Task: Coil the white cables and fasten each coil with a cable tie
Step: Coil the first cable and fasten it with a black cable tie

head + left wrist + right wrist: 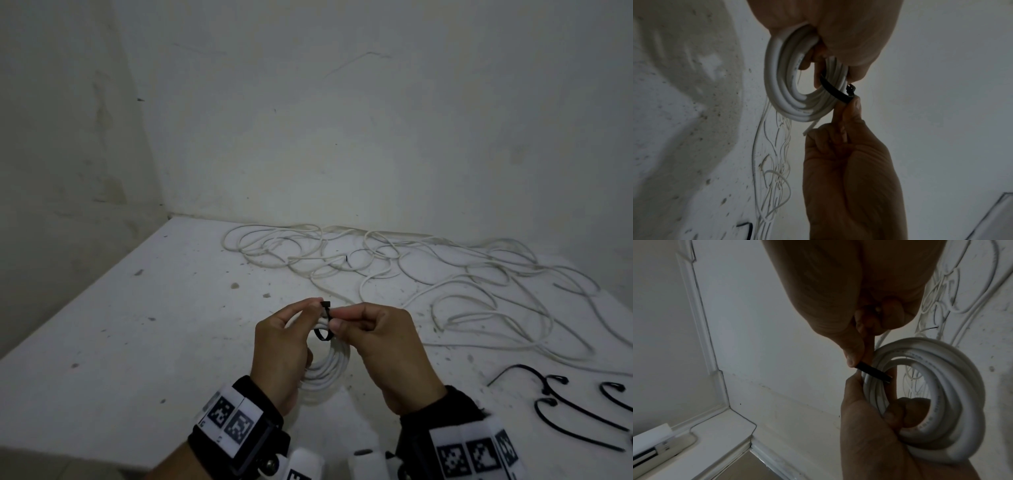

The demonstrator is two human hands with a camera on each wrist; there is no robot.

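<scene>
Left hand (pixel 279 356) curled through coil (pixel 325 371), fingertips pinching tie (pixel 325 320) head. Right hand (pixel 387 346) pinching tie tail between thumb and forefinger. Tie looped round coil, between both hands, above table (pixel 137 342). Loose cable (pixel 428 270) beyond; spare ties (pixel 561 407) at right.

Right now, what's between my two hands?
The black cable tie, looped round the white coil, spans the gap between left hand and right hand; the head view shows it best.

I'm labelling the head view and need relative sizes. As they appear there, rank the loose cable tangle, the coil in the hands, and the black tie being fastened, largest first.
1. Loose cable tangle, sprawling across the table.
2. Coil, partly hidden by the hands.
3. Black tie, a small loop on the coil.
</scene>
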